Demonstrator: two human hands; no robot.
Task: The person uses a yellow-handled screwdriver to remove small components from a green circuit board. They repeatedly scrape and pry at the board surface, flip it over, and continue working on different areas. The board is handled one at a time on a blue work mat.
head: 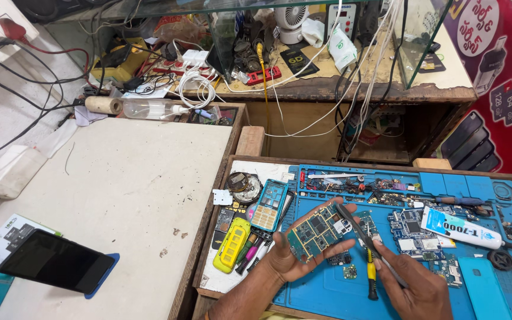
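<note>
Head view, left hand: my left hand (291,258) is cupped palm up, fingers curled round the edges of a blue-green circuit board (318,231), holding it tilted above the blue work mat (327,290).
Head view, right hand: my right hand (413,284) is closed round dark tweezers (357,228), whose tip meets the board's upper right corner.
Board position: over the mat's middle, near a yellow-handled screwdriver (371,275).
Bench: a white glue tube (460,229) lies to the right; a yellow phone shell (232,244) lies to the left.
</note>
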